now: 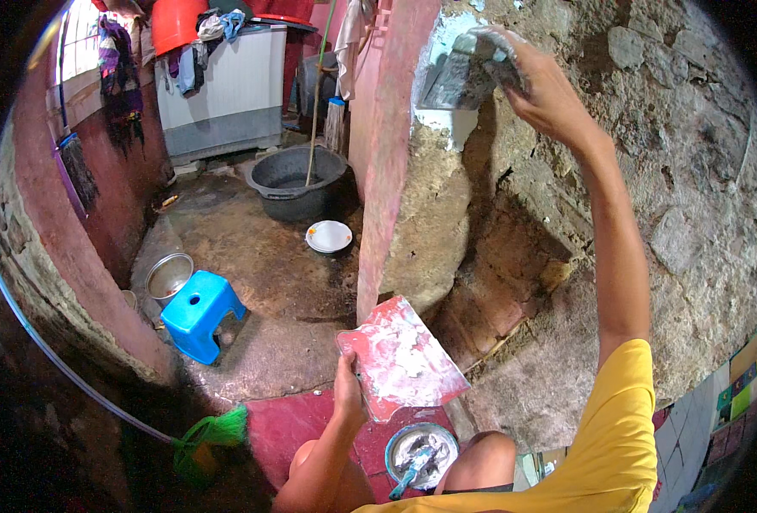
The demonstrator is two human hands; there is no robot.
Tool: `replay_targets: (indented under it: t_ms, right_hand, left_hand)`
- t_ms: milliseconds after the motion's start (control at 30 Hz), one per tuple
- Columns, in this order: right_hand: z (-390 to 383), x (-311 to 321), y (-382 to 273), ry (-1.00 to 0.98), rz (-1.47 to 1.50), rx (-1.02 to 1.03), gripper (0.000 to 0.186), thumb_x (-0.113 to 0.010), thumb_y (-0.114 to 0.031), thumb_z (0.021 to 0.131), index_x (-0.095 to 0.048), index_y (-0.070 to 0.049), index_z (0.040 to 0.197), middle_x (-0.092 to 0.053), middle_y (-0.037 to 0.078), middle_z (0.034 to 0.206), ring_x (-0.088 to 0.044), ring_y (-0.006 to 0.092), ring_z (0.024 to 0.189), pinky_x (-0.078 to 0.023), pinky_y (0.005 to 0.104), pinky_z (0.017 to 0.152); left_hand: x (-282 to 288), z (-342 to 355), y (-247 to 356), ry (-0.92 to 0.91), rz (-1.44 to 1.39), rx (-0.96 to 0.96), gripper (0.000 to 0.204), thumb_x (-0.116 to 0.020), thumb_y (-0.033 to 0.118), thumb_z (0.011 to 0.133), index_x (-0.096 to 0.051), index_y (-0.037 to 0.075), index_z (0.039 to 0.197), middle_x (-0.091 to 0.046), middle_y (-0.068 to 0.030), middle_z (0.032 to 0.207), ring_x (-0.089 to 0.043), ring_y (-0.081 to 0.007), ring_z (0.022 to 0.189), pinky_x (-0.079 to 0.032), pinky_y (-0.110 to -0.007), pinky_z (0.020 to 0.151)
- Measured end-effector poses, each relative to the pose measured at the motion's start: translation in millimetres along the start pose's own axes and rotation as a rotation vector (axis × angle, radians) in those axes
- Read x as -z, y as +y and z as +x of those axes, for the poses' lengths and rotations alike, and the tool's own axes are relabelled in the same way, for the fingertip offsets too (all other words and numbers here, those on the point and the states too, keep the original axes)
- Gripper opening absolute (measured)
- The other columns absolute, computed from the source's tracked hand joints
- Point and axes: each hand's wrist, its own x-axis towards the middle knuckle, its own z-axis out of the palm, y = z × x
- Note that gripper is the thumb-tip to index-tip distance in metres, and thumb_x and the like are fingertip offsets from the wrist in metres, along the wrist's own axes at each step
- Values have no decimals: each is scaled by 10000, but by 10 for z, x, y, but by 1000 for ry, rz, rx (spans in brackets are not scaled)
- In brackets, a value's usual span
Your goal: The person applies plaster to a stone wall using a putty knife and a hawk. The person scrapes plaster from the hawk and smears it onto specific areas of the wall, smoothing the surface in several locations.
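Up at the rough, crumbling wall, your right hand grips a dark flat tool against a white patch; below, your left hand clasps a paste-smeared red board. A blue stool and grey basin stand on the floor (stained dark) to your left.

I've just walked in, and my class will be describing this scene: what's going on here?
The person's right hand holds a flat grey tool against a white patch high on the rough wall. The left hand grips a red board by its edge, its face smeared with white paste. Below, a bowl contains more white paste and a blue tool.
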Motion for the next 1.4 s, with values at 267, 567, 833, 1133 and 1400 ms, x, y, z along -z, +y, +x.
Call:
replay_targets:
  t_ms: [267, 567, 833, 1133, 1400]
  right_hand:
    - [158, -6, 92, 7, -10, -92, 533, -486, -27, 693, -331, -73, 1201, -473, 206, 1063, -452, 351, 978, -359, 383, 840]
    - [421, 300, 84, -4, 36, -308, 429, -436, -48, 708, -383, -9, 1132, -484, 236, 1034, -464, 328, 982, -349, 351, 846]
    - [276, 216, 211, 25, 16, -170, 515, -509, -75, 676, -355, -44, 1166, -493, 233, 981, -460, 382, 921, -377, 406, 794]
    - [252, 258, -372, 99, -44, -9, 333, -501, -77, 710, -457, -13, 1034, -510, 227, 891, -481, 387, 816, -391, 408, 711]
    - [709, 357, -815, -47, -101, 10, 401, -457, -28, 615, -465, 36, 1010, -523, 256, 875, -498, 370, 841, -399, 365, 736]
  left_hand:
    - [-40, -46, 41, 60, 16, 10, 365, -360, 327, 795, -461, 30, 981, -524, -79, 845, -523, -176, 755, -436, -310, 693]
    - [-43, -49, 33, 11, -24, 7, 368, -349, 316, 803, -453, 23, 1001, -531, -88, 884, -535, -188, 768, -439, -320, 713]
    - [-88, -78, 76, 48, 1, 39, 368, -360, 317, 802, -447, 30, 1015, -526, -86, 890, -527, -189, 774, -438, -321, 716]
    - [6, -48, 36, -66, -84, 45, 385, -346, 332, 805, -431, 29, 1026, -524, -87, 907, -534, -201, 795, -443, -340, 720]
    - [-64, -117, 73, -110, -130, 71, 400, -343, 322, 803, -424, 28, 1061, -528, -108, 960, -542, -228, 836, -439, -365, 759]
